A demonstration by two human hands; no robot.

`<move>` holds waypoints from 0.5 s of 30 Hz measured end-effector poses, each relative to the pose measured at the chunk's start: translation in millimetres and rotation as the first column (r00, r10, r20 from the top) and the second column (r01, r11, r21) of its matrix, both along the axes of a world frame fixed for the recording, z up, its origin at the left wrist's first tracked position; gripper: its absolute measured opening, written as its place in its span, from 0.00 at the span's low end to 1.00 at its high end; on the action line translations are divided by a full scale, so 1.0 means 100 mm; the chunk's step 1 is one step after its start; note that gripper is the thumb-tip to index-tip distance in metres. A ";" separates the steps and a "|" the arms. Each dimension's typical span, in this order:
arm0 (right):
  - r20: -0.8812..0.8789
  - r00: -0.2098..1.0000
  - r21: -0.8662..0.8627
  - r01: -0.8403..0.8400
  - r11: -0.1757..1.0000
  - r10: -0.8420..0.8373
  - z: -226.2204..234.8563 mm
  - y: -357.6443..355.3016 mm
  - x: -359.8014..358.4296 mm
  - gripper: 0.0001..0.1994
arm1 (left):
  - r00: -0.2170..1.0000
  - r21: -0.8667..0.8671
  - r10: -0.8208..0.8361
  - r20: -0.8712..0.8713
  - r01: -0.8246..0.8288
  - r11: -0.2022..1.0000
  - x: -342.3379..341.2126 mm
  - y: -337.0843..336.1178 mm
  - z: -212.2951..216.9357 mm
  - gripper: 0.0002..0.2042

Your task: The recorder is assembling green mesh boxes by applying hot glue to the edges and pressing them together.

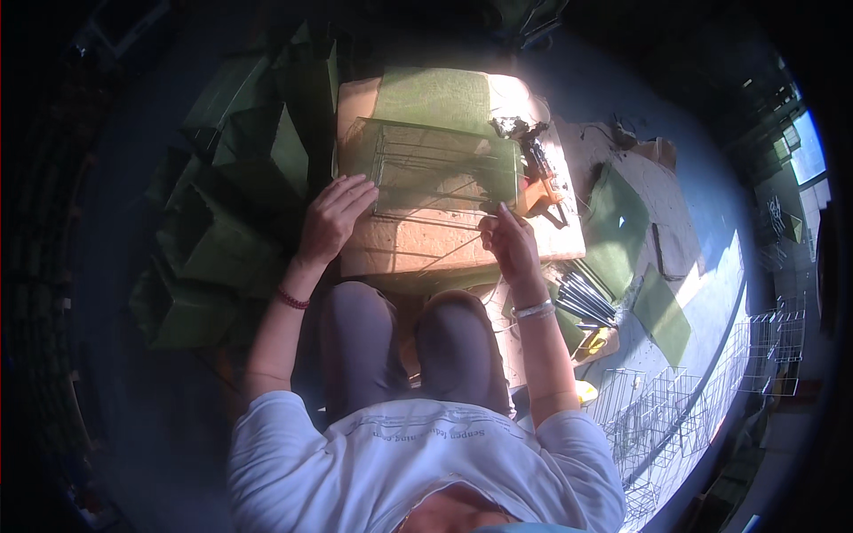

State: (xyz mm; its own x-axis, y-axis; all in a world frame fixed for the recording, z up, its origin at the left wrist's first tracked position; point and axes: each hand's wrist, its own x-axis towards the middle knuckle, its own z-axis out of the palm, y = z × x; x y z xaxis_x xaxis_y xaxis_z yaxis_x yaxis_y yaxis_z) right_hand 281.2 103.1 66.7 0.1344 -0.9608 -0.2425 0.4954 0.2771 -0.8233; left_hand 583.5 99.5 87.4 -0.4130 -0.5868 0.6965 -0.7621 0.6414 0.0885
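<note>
A rectangular wire frame (426, 216) with see-through green mesh (444, 160) over it is tilted above the low, light-topped work table in front of my knees. My left hand (336, 218) lies with straight fingers against the frame's left end. At the near right corner my right hand (511, 240) pinches the frame between thumb and fingers. Just beyond that hand, an orange glue gun (538, 194) rests on the table's right side. Another green mesh sheet (435, 93) covers the far part of the table (418, 253).
Several green box-shaped mesh pieces (262, 155) are heaped on the left. To the right lie a bundle of grey sticks (586, 298), a yellow-handled tool (595, 342) and flat green pieces (662, 315). Bare wire frames (653, 404) are piled on the floor at the lower right.
</note>
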 end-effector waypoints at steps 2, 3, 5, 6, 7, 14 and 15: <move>-0.002 1.000 0.025 0.028 0.999 -0.028 -0.03 -0.12 -0.08 0.10 | 1.000 -0.018 0.002 0.007 -0.002 1.000 0.04 -0.03 0.04 0.13; 0.011 0.999 0.037 0.029 0.999 -0.030 -0.04 -0.19 -0.13 0.09 | 1.000 -0.029 0.015 0.009 -0.015 0.999 0.04 -0.09 0.09 0.13; 0.020 0.999 0.035 0.036 0.999 -0.037 0.07 -0.42 -0.14 0.07 | 0.999 -0.059 0.045 -0.016 -0.046 0.997 0.07 -0.29 0.21 0.14; 0.070 0.997 -0.039 0.020 0.999 -0.017 0.10 -0.64 -0.18 0.07 | 0.998 -0.127 0.056 -0.022 -0.058 0.990 0.05 -0.51 0.34 0.12; 0.147 0.989 -0.081 -0.019 0.997 0.031 0.23 -0.86 -0.15 0.08 | 0.997 -0.147 0.067 -0.045 -0.073 0.986 0.07 -0.74 0.45 0.12; -0.187 0.976 -0.796 -0.084 0.600 -0.113 1.84 -1.75 0.12 0.15 | 0.924 -0.370 0.019 -0.382 -0.172 0.913 0.26 -1.89 1.89 0.10; -0.135 0.984 -0.769 -0.033 0.639 -0.113 2.13 -1.54 0.22 0.13 | 0.867 -0.194 0.154 -0.474 -0.273 0.942 0.14 -1.67 2.16 0.10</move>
